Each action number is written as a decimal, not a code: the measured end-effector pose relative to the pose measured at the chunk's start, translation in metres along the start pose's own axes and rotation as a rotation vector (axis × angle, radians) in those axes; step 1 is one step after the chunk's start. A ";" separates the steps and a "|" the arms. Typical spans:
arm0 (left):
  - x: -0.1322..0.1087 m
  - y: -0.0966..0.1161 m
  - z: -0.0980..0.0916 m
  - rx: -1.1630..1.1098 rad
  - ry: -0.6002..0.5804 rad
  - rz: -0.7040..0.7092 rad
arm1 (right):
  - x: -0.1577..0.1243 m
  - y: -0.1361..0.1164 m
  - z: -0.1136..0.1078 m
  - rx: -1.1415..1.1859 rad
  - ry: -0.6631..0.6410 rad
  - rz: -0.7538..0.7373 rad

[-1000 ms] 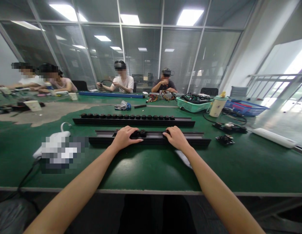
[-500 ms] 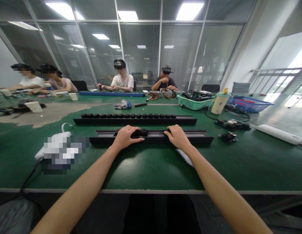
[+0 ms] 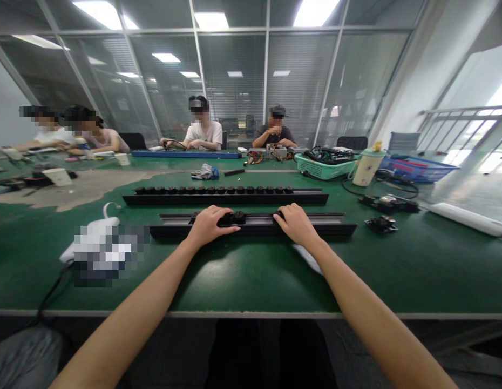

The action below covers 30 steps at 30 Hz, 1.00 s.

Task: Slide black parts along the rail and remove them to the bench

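The black rail [image 3: 336, 227] lies lengthwise across the middle of the frame on the green table [image 3: 235, 281], and both hands are on it. The left hand [image 3: 208, 224] sits palm down just left of centre, its fingers curled over the top of the rail and its thumb stretched right along the near edge. The right hand [image 3: 295, 222] sits palm down just right of centre, fingertips hooked over the far side. Whether either hand pinches anything under its fingers cannot be told; both cover what they touch. Between the hands two round black modules [image 3: 233, 218] stand in the rail's channel, the left one touching the left fingertips. A second rail [image 3: 307, 198], filled with a row of such modules, lies parallel just beyond. I judge that work on the modules goes best with the rail pressed flat to the table by both palms, force directed along the channel, not across it, and the thumbs bracing the near edge so the rail does not skate toward the second one. A small black part [image 3: 380, 223] lies right of the rail's end, a teal basket [image 3: 319, 174] and a cream jug [image 3: 366, 167] in the upper right, and other people sit at the table's far side.
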<state>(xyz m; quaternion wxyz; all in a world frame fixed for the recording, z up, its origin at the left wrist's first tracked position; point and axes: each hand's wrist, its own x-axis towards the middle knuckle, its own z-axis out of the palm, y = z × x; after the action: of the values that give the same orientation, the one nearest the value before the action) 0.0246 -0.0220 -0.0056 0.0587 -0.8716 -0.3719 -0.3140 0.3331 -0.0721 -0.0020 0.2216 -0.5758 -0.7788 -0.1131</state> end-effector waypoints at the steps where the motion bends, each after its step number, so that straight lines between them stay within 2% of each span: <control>1: 0.000 0.000 0.000 0.000 0.000 -0.001 | 0.000 0.000 0.000 0.000 -0.001 0.002; 30: 0.001 0.001 0.002 -0.009 0.018 -0.003 | -0.004 0.004 -0.005 0.005 -0.006 0.073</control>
<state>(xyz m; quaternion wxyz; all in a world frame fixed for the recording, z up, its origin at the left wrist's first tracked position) 0.0261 -0.0216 -0.0065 0.0575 -0.8685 -0.3712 -0.3234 0.3387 -0.0763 0.0003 0.2245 -0.6038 -0.7581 -0.1012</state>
